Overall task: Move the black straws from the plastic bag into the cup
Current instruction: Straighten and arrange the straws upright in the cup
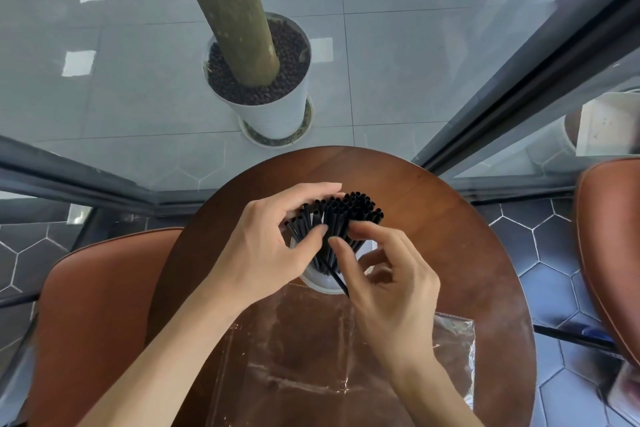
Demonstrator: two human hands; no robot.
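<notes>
A bundle of black straws (349, 210) stands upright in a white cup (320, 279) on the round wooden table (433, 218), their open ends fanned toward me. My left hand (266, 246) curls round the left side of the bundle, thumb in front and fingers behind. My right hand (384, 274) pinches straws at the front of the bundle with thumb and forefinger. One straw (341, 284) sticks out low over the cup's near rim. The clear plastic bag (311, 350) lies flat and looks empty on the table's near side.
Brown leather chairs stand at the left (90, 322) and right (613, 253) of the table. Behind glass panes, a white planter (273, 114) with a thick trunk stands on grey tiles. Dark hexagonal tiles cover the floor below.
</notes>
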